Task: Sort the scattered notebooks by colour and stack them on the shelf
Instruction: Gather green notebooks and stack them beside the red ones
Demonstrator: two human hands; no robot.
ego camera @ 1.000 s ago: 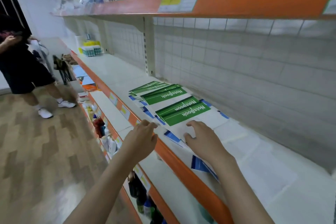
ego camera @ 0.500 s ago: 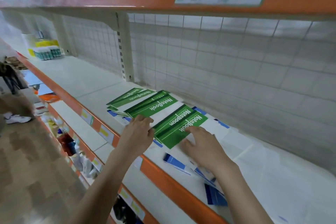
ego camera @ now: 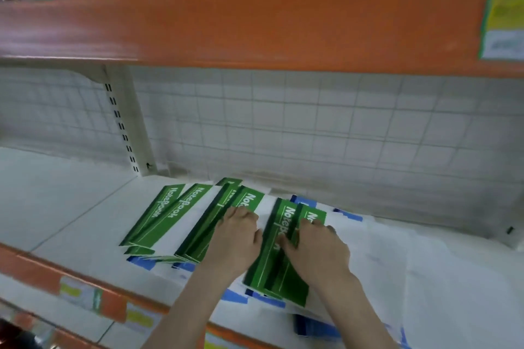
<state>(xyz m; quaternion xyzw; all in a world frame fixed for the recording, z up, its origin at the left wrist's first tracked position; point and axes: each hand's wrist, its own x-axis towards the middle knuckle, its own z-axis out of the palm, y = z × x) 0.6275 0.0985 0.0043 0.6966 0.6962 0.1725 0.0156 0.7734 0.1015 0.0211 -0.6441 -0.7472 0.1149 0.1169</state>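
I have one view only — the head camera, worn high and looking forward and down into the white shelf (ego camera: 71, 207). It sits close, so both forearms rise from the bottom edge and the notebooks (ego camera: 170, 221) fill the lower middle. The orange shelf lip (ego camera: 255, 22) above crosses the top of frame — wide-angle bending shows at the edges. No second view shares this scene.

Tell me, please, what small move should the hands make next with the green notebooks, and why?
Probably slide the green notebooks under the right hand toward those under the left hand. Both hands already rest on green covers, which lie fanned apart, with blue notebooks showing underneath.
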